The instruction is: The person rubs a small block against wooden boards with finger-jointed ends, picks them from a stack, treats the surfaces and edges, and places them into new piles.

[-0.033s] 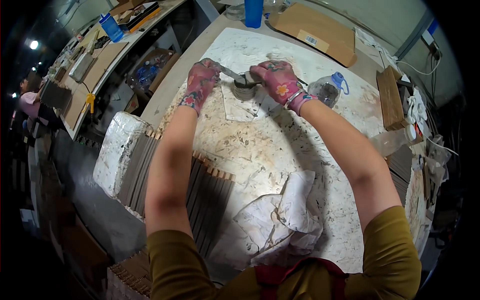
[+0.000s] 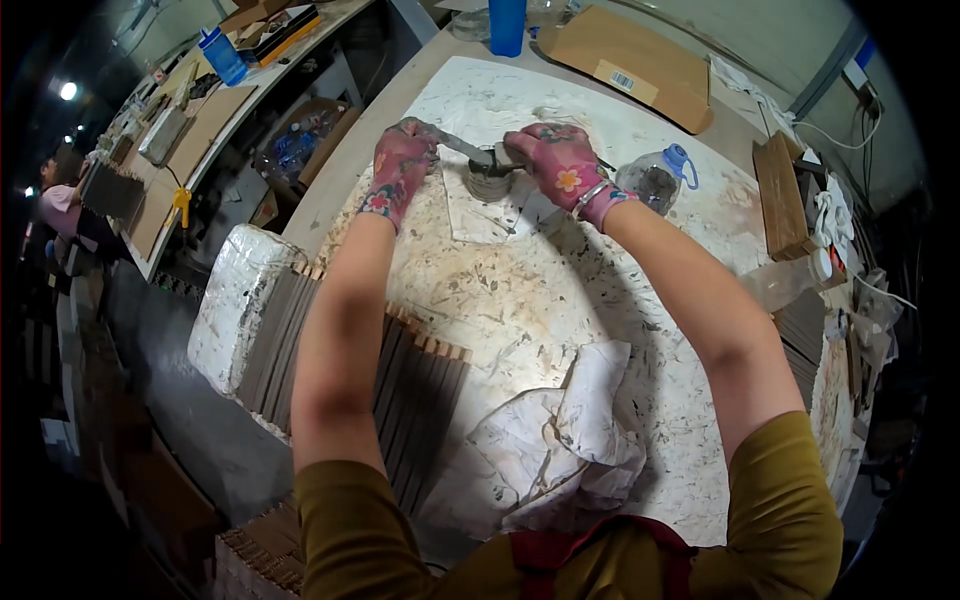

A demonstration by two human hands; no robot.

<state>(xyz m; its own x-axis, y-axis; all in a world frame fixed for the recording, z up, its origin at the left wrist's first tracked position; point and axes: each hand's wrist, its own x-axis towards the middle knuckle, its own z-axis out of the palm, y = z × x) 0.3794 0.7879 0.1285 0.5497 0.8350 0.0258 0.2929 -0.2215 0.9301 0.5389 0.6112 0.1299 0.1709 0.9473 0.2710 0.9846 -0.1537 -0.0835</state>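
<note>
**Left hand (image 2: pixel 405 158) and right hand (image 2: pixel 557 165) hold tools at the mouth of a small round container (image 2: pixel 490 187)**

Both hands wear pink gloves printed with flowers. The left hand grips a flat grey blade (image 2: pixel 468 150), which slants down to the right until its end lies over the container's mouth. The right hand is clenched on a dark tool (image 2: pixel 507 169); the glove hides much of it, and its near part crosses the same opening. Whether the two tools touch each other is too small to tell. The container stands between the hands on a white sheet (image 2: pixel 480 222), toward the far side of a stained, pale worktop (image 2: pixel 440 270).

Just beyond the right wrist, which carries a bracelet (image 2: pixel 590 195), stands a clear jug (image 2: pixel 650 183) with a blue cap. A crumpled white cloth (image 2: pixel 570 440) lies near the body. Under and beside the left forearm runs a row of dark grey slats (image 2: pixel 420 400), with a white wrapped block (image 2: pixel 232 310) at its left end. At the far edge are a blue cup (image 2: pixel 507 28) and a flat piece of cardboard (image 2: pixel 632 68); to the right are a wooden block (image 2: pixel 778 200) and a clear bottle (image 2: pixel 785 285) lying on its side. Far to the left, a person in a pink top (image 2: pixel 58 205) is beside another cluttered worktop (image 2: pixel 205 135).
</note>
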